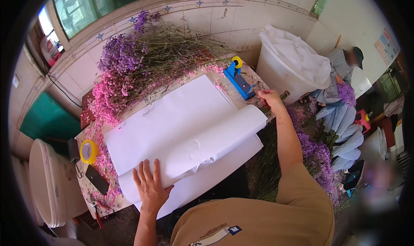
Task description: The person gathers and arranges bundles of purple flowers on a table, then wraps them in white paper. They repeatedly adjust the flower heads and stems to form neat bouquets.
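Note:
White paper sheets point(168, 112) lie stacked on the table, with the near part folded over into a loose roll point(211, 144). My left hand point(151, 185) rests flat on the roll's left end, fingers spread. Beyond the roll's right end, my right hand point(271, 100) is closed in a pinch near a blue tape dispenser point(238, 83) carrying a yellow roll. What sits between those fingertips is too small to make out. Dark green stem ends point(284, 94) show beside my right hand; whether they come out of the roll is hidden.
Pink and purple flowers point(123, 69) are heaped along the back. A yellow tape roll point(89, 151), a phone point(97, 180) and red-handled pliers point(98, 213) lie at left. A large white tub point(280, 69) stands back right; a person point(338, 73) sits beyond, holding purple flowers.

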A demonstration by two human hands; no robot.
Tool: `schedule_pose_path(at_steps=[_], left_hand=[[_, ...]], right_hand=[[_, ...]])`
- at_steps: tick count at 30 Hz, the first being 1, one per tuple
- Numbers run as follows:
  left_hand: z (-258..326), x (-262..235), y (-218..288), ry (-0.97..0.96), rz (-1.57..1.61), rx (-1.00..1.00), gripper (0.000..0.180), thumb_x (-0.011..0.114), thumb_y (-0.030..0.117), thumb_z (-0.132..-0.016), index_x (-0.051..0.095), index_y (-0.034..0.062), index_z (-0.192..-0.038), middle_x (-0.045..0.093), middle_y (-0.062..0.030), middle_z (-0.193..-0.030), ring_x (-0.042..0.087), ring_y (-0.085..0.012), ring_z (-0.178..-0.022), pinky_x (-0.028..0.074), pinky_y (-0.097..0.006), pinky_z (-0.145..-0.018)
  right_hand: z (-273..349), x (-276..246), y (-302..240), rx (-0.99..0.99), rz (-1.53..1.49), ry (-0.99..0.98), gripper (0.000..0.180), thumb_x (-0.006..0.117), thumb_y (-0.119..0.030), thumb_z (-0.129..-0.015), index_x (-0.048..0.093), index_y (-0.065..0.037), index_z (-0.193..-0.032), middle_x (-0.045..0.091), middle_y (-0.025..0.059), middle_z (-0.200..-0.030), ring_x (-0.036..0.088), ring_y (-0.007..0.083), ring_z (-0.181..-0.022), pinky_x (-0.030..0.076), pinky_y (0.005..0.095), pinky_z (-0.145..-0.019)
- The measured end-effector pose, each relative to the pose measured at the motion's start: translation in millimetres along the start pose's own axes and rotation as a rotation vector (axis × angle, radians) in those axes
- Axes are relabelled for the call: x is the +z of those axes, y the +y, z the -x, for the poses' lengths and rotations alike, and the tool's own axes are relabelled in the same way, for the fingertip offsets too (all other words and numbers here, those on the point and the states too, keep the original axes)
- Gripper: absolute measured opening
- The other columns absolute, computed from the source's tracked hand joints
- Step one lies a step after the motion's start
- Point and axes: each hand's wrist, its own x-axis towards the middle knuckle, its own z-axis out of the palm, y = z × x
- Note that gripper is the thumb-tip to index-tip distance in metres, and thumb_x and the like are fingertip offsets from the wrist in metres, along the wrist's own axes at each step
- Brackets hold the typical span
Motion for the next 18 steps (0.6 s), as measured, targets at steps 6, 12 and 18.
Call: schedule_pose_path(at_steps=[6, 12, 18], left_hand=[[-2, 10, -5, 0.016, 0.087, -0.016, 0.109, 0.096, 0.033, -0.062, 0.044, 0.0096, -0.155, 0.047, -0.0259, -0.148, 0.043, -0.0446, -0.141, 0.025, -0.064, -0.120], [10, 12, -13, 0.042, 0.075, -0.005, 0.117, 0.098, 0.037, -0.058, 0.040, 0.0124, -0.157, 0.045, -0.0231, -0.148, 0.043, -0.0419, -0.141, 0.027, -0.062, -0.119], [5, 10, -15, 0.040, 0.073, 0.014, 0.117, 0.097, 0.040, -0.061, 0.038, 0.0117, -0.158, 0.045, -0.0232, -0.148, 0.042, -0.0409, -0.140, 0.028, -0.063, -0.118]], right_hand=[[-27, -26, -31, -0.182, 1.002, 0.150, 0.035, 0.082, -0.036, -0.082, 0.076, -0.002, -0.080, 0.076, 0.0107, -0.078, 0.071, 0.0228, -0.070, 0.055, 0.0425, -0.065], [173, 122, -87, -0.336, 0.143, -0.077, 0.023, 0.075, -0.026, -0.096, 0.073, -0.005, -0.088, 0.060, -0.0025, -0.063, 0.052, 0.0066, -0.049, 0.040, 0.0242, -0.046], [302, 307, -50, -0.220, 0.335, -0.690, 0.032, 0.074, -0.029, -0.096, 0.075, 0.000, -0.082, 0.067, 0.0088, -0.063, 0.065, 0.0166, -0.055, 0.053, 0.0331, -0.054]])
